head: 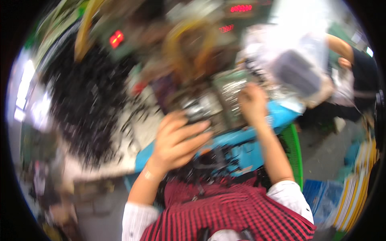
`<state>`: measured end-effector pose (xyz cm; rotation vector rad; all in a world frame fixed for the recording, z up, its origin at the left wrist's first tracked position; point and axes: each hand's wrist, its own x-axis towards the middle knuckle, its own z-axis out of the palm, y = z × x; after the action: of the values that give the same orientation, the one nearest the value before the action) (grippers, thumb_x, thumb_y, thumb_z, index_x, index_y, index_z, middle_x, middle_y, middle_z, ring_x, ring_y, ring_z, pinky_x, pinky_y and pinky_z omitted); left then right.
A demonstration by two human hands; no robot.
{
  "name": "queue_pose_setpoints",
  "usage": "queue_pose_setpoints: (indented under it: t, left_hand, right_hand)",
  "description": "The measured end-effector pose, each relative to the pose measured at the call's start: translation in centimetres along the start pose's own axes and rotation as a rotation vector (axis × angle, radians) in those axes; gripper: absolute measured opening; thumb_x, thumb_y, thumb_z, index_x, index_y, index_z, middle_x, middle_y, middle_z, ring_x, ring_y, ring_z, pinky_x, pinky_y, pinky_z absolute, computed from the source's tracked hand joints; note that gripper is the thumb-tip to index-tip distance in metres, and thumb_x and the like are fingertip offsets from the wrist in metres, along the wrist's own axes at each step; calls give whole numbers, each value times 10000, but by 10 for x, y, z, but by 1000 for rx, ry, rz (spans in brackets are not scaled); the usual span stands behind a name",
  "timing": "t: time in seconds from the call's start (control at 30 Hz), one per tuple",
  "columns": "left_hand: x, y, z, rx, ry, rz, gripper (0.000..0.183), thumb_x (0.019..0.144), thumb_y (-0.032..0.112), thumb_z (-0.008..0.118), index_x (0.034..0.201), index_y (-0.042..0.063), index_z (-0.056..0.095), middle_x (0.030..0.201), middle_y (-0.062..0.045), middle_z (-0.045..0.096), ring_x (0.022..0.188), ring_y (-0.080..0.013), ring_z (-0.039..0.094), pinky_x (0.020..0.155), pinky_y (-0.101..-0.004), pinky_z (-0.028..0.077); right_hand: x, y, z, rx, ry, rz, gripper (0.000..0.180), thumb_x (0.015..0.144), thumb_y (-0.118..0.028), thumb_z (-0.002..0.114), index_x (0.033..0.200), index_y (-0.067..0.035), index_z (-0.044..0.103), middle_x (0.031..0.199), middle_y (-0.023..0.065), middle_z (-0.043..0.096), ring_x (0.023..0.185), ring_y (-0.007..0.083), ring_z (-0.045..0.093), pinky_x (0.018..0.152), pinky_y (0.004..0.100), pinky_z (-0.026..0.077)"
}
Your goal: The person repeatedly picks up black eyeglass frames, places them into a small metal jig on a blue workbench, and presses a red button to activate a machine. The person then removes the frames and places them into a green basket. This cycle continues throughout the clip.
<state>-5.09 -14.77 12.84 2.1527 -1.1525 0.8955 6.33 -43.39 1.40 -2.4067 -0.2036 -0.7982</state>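
My left hand, its fingers spread, is over the near edge of the worktable beside a blurred shiny metal part. Whether it touches that part cannot be told. My right hand has curled fingers and rests at the right edge of a greenish tray with shiny metallic pieces; what its fingers hold, if anything, is hidden by blur. A large heap of small black pieces covers the left of the pale tabletop. More black pieces lie close to my red checked apron.
A grey plastic bin stands at the right, with a co-worker's arm behind it. A green basket is below the blue table edge. Red digital displays glow at the back. Striped yellow and white stacks stand lower right.
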Motion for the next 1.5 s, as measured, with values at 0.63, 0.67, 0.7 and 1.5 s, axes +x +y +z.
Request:
queue_pose_setpoints:
  t: [0.63,0.67,0.7,1.5]
  left_hand:
    - [-233,-77,-44,915,-194,-1100,366,778,296,813,924,-27,721,1114,-246,638,957,-402,600,890,-463,497]
    - [-246,-105,-36,933,-148,-1006,320,778,256,801,908,-25,720,1086,-239,636,932,-403,597,876,-464,495]
    - [-264,-124,-36,965,-87,-943,274,777,217,788,893,-22,720,1058,-233,634,907,-403,593,862,-465,493]
    - [-112,-136,-125,161,208,-974,189,928,73,724,901,3,550,778,6,527,710,-104,461,657,-264,415]
  right_hand:
    - [7,-48,2,232,141,-12,94,791,-123,660,828,-82,736,827,91,702,893,297,667,757,430,539]
    - [6,-40,-4,251,165,-1,83,813,-130,679,858,-84,732,843,93,700,895,307,662,772,439,533]
    - [7,-41,-6,276,179,-3,79,814,-120,681,865,-80,727,847,93,699,895,309,659,774,440,532]
    - [35,-129,-30,887,-17,-97,203,748,-72,669,947,-49,697,863,109,685,886,325,657,812,428,522]
